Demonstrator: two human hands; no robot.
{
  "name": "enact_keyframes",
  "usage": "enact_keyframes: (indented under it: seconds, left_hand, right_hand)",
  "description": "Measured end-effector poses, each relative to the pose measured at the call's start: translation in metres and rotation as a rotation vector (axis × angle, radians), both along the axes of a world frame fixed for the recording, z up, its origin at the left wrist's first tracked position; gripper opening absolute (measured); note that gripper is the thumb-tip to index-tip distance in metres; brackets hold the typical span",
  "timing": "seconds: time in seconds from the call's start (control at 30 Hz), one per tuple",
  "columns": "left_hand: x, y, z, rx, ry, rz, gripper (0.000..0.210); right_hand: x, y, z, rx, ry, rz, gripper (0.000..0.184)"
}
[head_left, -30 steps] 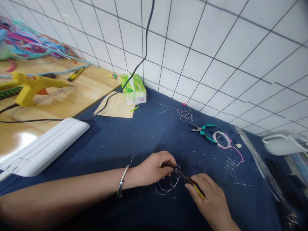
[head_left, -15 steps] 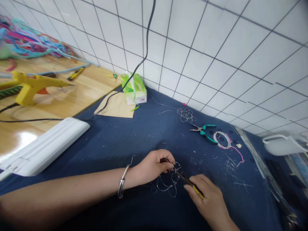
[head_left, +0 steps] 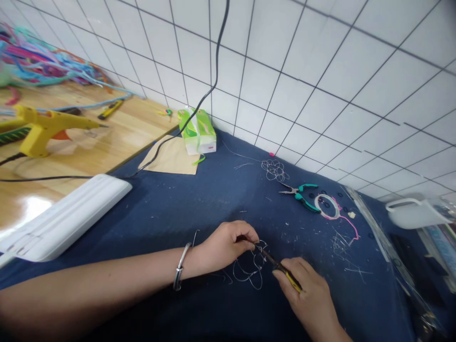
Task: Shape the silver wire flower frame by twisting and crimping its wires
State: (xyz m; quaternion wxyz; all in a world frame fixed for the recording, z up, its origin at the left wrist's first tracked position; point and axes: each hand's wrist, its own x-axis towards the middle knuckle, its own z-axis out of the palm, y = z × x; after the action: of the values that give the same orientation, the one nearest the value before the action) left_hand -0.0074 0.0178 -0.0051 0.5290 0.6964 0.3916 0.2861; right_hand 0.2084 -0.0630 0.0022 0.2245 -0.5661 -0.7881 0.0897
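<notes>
Between thumb and fingers, my left hand [head_left: 228, 244] pinches a looped wire piece [head_left: 249, 275], whose thin silvery loops hang below and to the right of the fingertips. My right hand [head_left: 308, 289] is closed around the yellow-and-black handle of a pair of pliers [head_left: 281, 270]. Their dark jaws point up and left and meet the wire close to my left fingertips. Whether the jaws are tight on the wire is too small to tell. A silver bangle [head_left: 180, 268] circles my left wrist.
Teal-handled pliers [head_left: 301, 197] lie beyond my hands, near another looped wire piece [head_left: 273, 169] and a white ring spool [head_left: 327, 207]. Wire scraps [head_left: 340, 242] lie at right. At left are a white power strip [head_left: 71, 216], a yellow glue gun [head_left: 46, 130] and a tissue pack [head_left: 199, 133].
Both hands keep nearly the same place and hold. The pliers' jaws and the wire loops have shifted very slightly, and the whole view has moved a little.
</notes>
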Motion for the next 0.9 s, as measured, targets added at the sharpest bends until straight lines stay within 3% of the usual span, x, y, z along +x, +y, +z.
enact_keyframes:
  seconds: [0.43, 0.9]
  left_hand:
    - [-0.0005, -0.002, 0.0003, 0.129, 0.035, -0.007, 0.012]
    - [-0.0002, -0.0027, 0.0014, 0.144, 0.051, -0.023, 0.012]
  right_hand:
    - [-0.0002, -0.0013, -0.0006, -0.017, -0.027, -0.021, 0.015]
    - [0.0007, 0.0005, 0.0041, -0.077, -0.078, -0.015, 0.019]
